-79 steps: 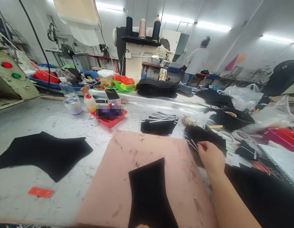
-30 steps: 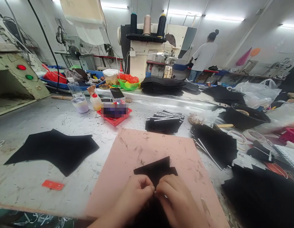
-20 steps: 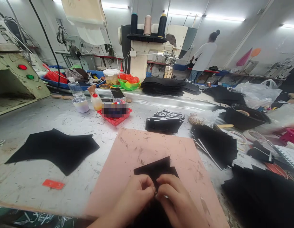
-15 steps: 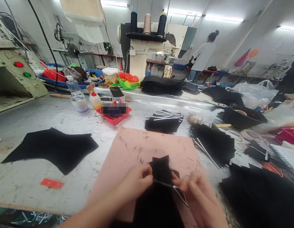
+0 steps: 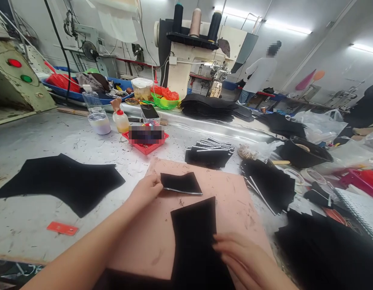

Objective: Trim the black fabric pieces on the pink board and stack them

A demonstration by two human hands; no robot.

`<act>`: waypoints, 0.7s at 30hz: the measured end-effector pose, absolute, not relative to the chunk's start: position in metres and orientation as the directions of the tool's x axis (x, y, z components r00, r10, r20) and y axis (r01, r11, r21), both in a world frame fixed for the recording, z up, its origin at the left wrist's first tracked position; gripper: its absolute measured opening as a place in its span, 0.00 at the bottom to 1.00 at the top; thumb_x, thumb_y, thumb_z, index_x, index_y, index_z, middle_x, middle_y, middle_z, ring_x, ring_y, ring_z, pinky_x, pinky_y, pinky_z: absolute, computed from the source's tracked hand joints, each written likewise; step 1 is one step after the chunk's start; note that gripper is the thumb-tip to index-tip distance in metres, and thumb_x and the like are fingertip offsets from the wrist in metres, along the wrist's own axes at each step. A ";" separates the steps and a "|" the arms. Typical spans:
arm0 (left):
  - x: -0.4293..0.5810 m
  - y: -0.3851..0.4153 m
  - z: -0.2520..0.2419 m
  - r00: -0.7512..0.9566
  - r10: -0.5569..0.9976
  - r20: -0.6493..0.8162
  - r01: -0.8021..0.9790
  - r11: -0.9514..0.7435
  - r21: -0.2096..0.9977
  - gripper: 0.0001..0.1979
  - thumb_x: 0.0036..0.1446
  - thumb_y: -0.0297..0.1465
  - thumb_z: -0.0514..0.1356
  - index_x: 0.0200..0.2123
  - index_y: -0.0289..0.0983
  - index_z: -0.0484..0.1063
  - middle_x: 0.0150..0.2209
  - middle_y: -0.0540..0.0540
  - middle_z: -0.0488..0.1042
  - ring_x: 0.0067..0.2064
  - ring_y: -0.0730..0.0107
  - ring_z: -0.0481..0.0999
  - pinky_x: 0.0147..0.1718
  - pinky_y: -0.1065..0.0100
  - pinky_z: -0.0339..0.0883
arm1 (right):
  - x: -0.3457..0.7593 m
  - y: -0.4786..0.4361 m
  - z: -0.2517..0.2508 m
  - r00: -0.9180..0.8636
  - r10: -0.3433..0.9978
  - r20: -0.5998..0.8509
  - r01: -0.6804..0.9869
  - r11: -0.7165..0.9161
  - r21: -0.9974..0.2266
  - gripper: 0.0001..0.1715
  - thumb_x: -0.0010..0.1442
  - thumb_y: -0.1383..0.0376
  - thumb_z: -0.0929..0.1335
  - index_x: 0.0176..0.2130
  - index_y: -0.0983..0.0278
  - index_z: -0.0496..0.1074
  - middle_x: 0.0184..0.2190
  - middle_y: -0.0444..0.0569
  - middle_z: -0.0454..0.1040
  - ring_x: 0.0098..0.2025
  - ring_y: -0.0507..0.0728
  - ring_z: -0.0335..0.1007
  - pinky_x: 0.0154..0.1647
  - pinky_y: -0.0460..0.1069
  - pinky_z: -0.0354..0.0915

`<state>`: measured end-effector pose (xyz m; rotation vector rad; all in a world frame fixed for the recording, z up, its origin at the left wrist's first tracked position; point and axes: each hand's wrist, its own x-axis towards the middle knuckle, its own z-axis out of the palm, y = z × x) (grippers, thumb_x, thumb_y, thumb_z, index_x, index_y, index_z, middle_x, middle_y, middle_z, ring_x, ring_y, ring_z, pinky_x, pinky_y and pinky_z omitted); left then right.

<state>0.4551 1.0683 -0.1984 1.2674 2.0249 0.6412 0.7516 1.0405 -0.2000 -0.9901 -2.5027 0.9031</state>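
My left hand (image 5: 146, 190) is closed on the left end of a small black fabric piece (image 5: 182, 183), pinching it over the pink board (image 5: 150, 237). A thin white strip runs along that piece's lower edge. Below it, a larger black fabric piece (image 5: 194, 237) reaches down past the bottom of the view. At its right edge is my right hand (image 5: 243, 253), fingers stretched out and touching the cloth; the thumb side is partly hidden. Beyond the board is a stack of black pieces with white strips (image 5: 209, 153).
A wide black cut piece (image 5: 62, 181) and a red tag (image 5: 62, 228) lie on the left. Further back are a red basket (image 5: 147, 149), a glue bottle (image 5: 122, 121) and a sewing machine (image 5: 180, 76). Black stacks (image 5: 270, 185) line the right. A person (image 5: 260, 74) stands behind.
My left hand has moved up and left with the small black piece, away from my right hand. My right hand has lowered slightly to the larger piece's edge, its fingers straighter.
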 end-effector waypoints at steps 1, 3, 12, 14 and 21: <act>0.455 1.063 -0.199 -0.314 0.915 -0.255 0.614 0.400 0.680 0.09 0.57 0.30 0.55 0.25 0.35 0.64 0.26 0.53 0.66 0.27 0.75 0.66 0.26 0.71 0.62 | 0.734 1.051 -0.200 -0.751 0.658 0.047 0.512 0.626 -0.588 0.16 0.62 0.66 0.60 0.45 0.59 0.74 0.48 0.52 0.74 0.48 0.59 0.70 0.50 0.54 0.67; 0.457 1.051 -0.198 -0.292 0.931 -0.219 0.671 0.363 0.647 0.09 0.54 0.26 0.53 0.21 0.36 0.62 0.26 0.53 0.65 0.29 0.73 0.67 0.27 0.70 0.61 | 0.702 1.070 -0.201 -0.792 0.609 0.039 0.529 0.717 -0.453 0.19 0.60 0.71 0.60 0.49 0.63 0.70 0.50 0.54 0.72 0.51 0.61 0.67 0.52 0.58 0.64; 0.465 1.006 -0.204 -0.068 0.993 -0.094 0.865 0.105 0.490 0.09 0.52 0.28 0.47 0.23 0.39 0.62 0.26 0.50 0.67 0.28 0.68 0.68 0.26 0.68 0.58 | 0.664 1.112 -0.183 -0.811 0.555 -0.188 0.582 0.729 -0.360 0.06 0.52 0.73 0.70 0.31 0.63 0.70 0.36 0.49 0.70 0.42 0.59 0.66 0.44 0.53 0.64; 0.465 0.996 -0.213 0.049 0.999 0.023 0.884 -0.054 0.465 0.08 0.52 0.25 0.48 0.24 0.38 0.64 0.27 0.49 0.69 0.29 0.68 0.68 0.27 0.68 0.60 | 0.662 1.116 -0.179 -0.826 0.524 -0.210 0.557 0.696 -0.454 0.07 0.54 0.73 0.68 0.29 0.62 0.68 0.34 0.46 0.70 0.40 0.56 0.66 0.41 0.50 0.63; 0.464 0.982 -0.233 0.488 0.658 0.574 0.820 -0.571 -0.042 0.15 0.53 0.19 0.51 0.43 0.34 0.69 0.37 0.41 0.74 0.29 0.67 0.69 0.24 0.66 0.63 | 0.636 1.123 -0.187 -0.811 0.533 -0.243 0.560 0.585 -0.587 0.03 0.59 0.69 0.65 0.33 0.61 0.68 0.31 0.43 0.73 0.34 0.53 0.68 0.34 0.47 0.61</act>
